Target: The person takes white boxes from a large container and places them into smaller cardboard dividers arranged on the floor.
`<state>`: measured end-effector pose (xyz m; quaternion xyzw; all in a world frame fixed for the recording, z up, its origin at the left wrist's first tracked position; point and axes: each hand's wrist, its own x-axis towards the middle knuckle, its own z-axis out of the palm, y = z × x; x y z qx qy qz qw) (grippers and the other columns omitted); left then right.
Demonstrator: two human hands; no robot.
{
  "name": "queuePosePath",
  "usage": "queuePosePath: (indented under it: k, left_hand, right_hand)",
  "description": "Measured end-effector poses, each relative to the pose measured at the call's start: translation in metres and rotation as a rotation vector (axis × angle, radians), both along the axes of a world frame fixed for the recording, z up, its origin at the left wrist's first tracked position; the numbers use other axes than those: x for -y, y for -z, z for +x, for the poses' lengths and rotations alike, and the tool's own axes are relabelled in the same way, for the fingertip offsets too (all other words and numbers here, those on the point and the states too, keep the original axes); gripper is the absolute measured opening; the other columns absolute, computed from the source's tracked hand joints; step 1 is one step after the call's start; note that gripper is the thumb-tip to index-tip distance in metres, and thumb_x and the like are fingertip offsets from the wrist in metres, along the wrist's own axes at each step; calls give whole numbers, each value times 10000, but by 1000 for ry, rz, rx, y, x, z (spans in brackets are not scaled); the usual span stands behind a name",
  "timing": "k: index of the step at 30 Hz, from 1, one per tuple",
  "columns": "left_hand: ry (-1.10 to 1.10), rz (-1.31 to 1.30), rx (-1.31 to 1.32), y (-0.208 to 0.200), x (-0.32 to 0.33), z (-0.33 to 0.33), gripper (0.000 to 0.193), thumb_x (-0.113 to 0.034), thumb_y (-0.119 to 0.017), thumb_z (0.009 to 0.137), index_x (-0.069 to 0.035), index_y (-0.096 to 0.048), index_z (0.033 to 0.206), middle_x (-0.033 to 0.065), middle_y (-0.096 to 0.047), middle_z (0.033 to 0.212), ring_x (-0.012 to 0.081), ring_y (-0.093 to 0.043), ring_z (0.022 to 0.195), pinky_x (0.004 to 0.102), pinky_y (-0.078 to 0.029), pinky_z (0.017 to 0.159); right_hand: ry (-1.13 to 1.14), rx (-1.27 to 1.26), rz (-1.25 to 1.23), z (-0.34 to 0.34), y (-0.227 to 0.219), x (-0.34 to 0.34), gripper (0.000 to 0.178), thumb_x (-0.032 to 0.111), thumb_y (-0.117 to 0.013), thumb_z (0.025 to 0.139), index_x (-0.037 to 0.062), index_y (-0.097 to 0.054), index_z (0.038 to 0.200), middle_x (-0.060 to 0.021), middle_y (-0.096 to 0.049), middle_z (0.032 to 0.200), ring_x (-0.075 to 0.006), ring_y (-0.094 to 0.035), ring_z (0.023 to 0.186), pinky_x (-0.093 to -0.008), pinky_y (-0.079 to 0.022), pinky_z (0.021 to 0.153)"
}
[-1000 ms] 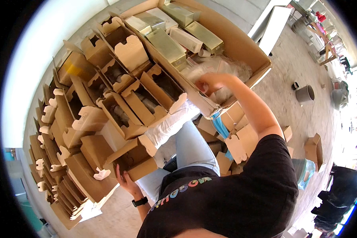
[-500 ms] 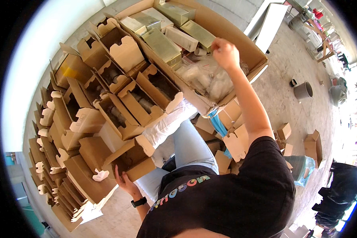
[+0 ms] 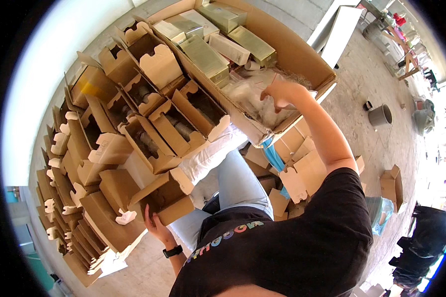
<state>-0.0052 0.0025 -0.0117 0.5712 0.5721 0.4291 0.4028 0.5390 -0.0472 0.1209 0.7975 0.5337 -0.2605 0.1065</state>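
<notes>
Head view: since half a second ago the right hand [image 3: 283,94] has dropped from beside the gold boxes [image 3: 205,57] to over the clear bags [image 3: 245,91] in the carton [image 3: 302,43], while the left hand [image 3: 158,228] has stayed at the open box [image 3: 177,210].

Fingers of the right hand are loosely bent, with a gap between them and nothing clearly held (whether a tip brushes plastic, I cannot tell). Below that grip lie the bags; beyond it, the gold boxes. Left fingers rest spread against the near edge of the box; I cannot tell whether they pinch the card or merely steady it. Past the left hand, on its outer side, stand rows of open cases [image 3: 159,64].

As I judge it, the step in hand is reaching among the bags while the box is kept steady. The next move seems to call for closing the right fingers on a single bag, without dragging its neighbours, and keeping the left hand firm.
</notes>
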Motion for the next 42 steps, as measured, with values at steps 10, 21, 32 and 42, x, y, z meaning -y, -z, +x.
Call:
queuePosePath:
  k: [10,21,32,42]
  left_hand:
    - [-2,16,-70,5,-1,-4,345,-78,-506,913,-28,-606,1239,100,-562,1274,216,-519,1111,326,-383,982]
    - [0,6,-67,3,-3,-2,331,-71,-502,906,0,-612,1210,114,-579,1265,229,-510,1162,340,-359,1033]
    - [-22,29,-147,4,-1,-4,330,-63,-502,900,-16,-622,1204,115,-592,1227,239,-524,1120,344,-370,1006]
    - [-12,11,-71,1,-1,-3,326,-61,-493,904,0,-618,1199,108,-598,1236,211,-535,1112,322,-382,992]
  right_hand:
    - [-21,313,312,26,-12,-3,346,154,-771,637,162,-704,976,-103,-701,948,-306,-676,892,-432,-544,724]
    - [-17,180,414,29,-13,-11,426,192,-781,687,138,-650,1088,-95,-677,993,-301,-623,997,-425,-498,811]
    - [-97,4,-17,11,22,-14,506,190,-812,664,163,-661,1147,-110,-677,1057,-306,-622,1020,-419,-496,823]
    - [124,-177,795,34,-12,-25,307,249,-663,859,109,-644,1131,-88,-671,1000,-245,-638,900,-342,-508,791]
